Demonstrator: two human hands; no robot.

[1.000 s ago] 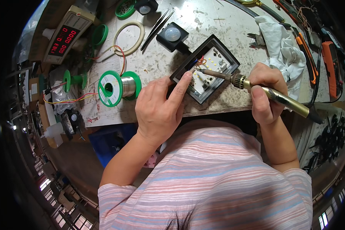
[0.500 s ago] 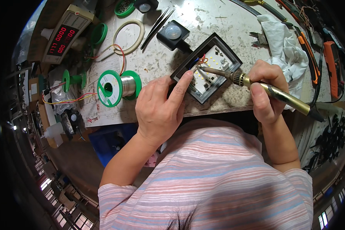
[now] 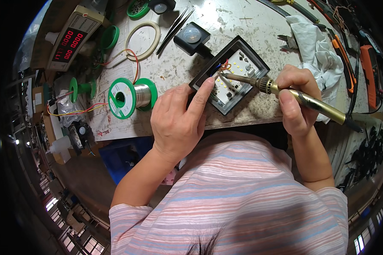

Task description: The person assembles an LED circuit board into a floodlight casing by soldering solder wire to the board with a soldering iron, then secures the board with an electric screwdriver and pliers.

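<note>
My right hand [image 3: 298, 97] is closed round the gold handle of a soldering iron [image 3: 319, 106]. The iron's tip meets the circuit board near its upper left side, beside thin wires [image 3: 225, 66]. That white board [image 3: 238, 68], dotted with small yellow LEDs, lies inside the black frame of a floodlight housing [image 3: 259, 63]. My left hand [image 3: 176, 114] grips the housing at its left corner, the index finger reaching over the rim toward the tip; its thumb is mostly hidden. A black motion sensor with a domed lens [image 3: 192, 35] is joined to the housing's upper left side.
A solder spool [image 3: 142, 95] stands left of my left hand. Beyond lie a tape ring [image 3: 130, 36], tweezers [image 3: 174, 32] and a display box [image 3: 74, 38]. To the right are a white cloth [image 3: 312, 55], cutters [image 3: 288, 41] and an orange-handled tool [image 3: 344, 61].
The back end of the soldering iron has dipped slightly, with my right hand shifting a little. Its tip stays at the same spot; my left hand and the housing are practically still.
</note>
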